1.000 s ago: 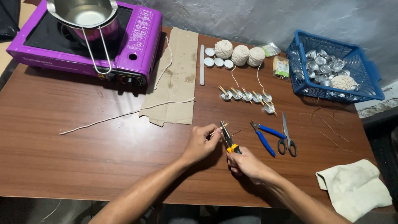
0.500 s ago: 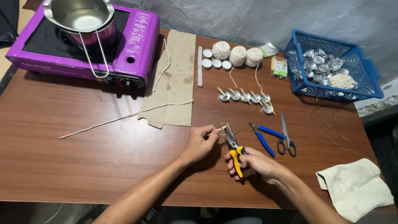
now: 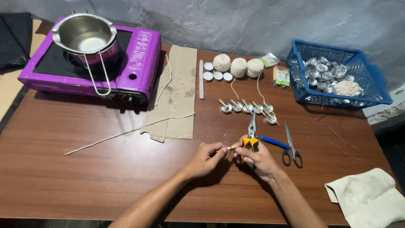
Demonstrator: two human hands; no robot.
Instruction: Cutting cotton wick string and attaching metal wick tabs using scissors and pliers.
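Pinching a tiny wooden stick [image 3: 233,146], left hand [image 3: 205,159] could get nipped if pliers [image 3: 252,134], gripped by right hand [image 3: 260,159], get slipped.

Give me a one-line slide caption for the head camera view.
Left hand pinches a small stick while right hand holds yellow-handled pliers over a wooden table.
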